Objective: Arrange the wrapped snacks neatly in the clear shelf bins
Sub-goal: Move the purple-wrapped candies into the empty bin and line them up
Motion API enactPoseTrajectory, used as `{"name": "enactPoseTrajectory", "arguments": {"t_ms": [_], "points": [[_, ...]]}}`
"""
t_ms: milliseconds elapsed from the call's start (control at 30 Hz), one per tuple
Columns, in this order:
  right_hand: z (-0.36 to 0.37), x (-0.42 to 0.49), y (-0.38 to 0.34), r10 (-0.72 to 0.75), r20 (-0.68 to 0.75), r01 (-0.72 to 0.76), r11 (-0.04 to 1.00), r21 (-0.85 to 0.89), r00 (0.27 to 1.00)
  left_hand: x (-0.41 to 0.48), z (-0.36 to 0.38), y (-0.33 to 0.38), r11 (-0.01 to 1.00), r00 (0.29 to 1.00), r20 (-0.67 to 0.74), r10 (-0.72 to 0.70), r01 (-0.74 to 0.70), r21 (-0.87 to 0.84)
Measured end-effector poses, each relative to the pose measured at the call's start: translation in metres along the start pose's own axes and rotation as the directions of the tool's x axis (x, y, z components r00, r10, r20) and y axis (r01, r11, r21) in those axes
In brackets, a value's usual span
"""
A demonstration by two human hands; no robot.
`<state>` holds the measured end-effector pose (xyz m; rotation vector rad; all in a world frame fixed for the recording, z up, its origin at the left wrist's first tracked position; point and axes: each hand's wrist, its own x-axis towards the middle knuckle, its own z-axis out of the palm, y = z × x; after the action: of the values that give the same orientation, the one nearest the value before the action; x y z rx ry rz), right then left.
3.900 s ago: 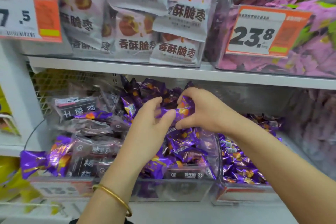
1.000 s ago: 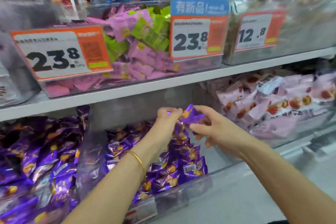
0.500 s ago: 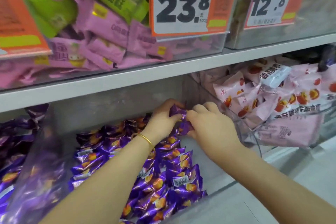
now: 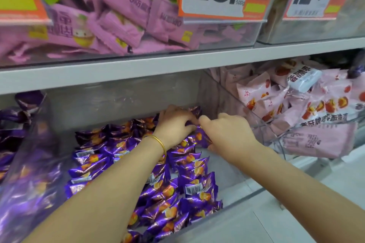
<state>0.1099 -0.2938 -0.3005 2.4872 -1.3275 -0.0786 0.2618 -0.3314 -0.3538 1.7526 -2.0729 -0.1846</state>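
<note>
Fingertips partly hidden. Left hand [image 4: 174, 125] and right hand [image 4: 229, 134] both pinch one purple snack [image 4: 204, 140] inside the clear bin [image 4: 233, 189], which is part-filled with purple snacks [image 4: 194, 185].

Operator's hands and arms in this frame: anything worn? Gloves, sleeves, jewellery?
No gloves, and no sleeves in view: both forearms are bare up to the frame edge. The left hand has a thin, plain gold bangle at the wrist. The right hand has no watch or band at its wrist.
</note>
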Motion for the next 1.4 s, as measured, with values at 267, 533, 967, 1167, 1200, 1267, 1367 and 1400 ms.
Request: {"name": "enactPoseTrajectory", "arguments": {"t_ms": [267, 533, 967, 1167, 1200, 1267, 1367, 1400], "points": [[0.005, 0.011, -0.001, -0.098, 0.071, 0.106, 0.987, -0.12, 0.993, -0.001, 0.003, -0.012, 0.995, 0.997, -0.008, 0.08, -0.081, -0.051], [0.011, 0.014, -0.008, -0.026, 0.129, 0.035, 0.997, -0.07, 0.991, -0.007, 0.001, -0.016, 0.995, 0.997, 0.035, 0.075, -0.073, -0.064], [0.025, 0.007, -0.008, 0.044, 0.249, -0.089, 0.98, 0.176, 0.968, -0.017, -0.007, -0.009, 0.995, 0.995, 0.09, 0.031, -0.022, -0.102], [0.025, 0.011, -0.012, 0.07, 0.183, -0.081, 0.995, 0.054, 0.981, -0.019, -0.006, -0.011, 0.989, 0.995, 0.094, 0.032, -0.018, -0.147], [0.026, 0.012, -0.012, 0.076, 0.175, -0.087, 0.995, 0.055, 0.982, -0.02, -0.007, -0.01, 0.989, 0.995, 0.092, 0.028, -0.014, -0.148], [0.026, 0.012, -0.011, 0.085, 0.175, -0.101, 0.991, 0.083, 0.981, -0.021, -0.01, -0.006, 0.992, 0.996, 0.088, 0.014, -0.003, -0.129], [0.025, 0.012, -0.008, 0.083, 0.182, -0.115, 0.979, 0.169, 0.98, -0.023, -0.012, -0.003, 0.994, 0.997, 0.075, 0.013, -0.004, -0.111], [0.026, 0.012, -0.007, 0.081, 0.186, -0.119, 0.972, 0.204, 0.979, -0.024, -0.013, -0.002, 0.995, 0.997, 0.076, 0.01, -0.002, -0.104]]}}
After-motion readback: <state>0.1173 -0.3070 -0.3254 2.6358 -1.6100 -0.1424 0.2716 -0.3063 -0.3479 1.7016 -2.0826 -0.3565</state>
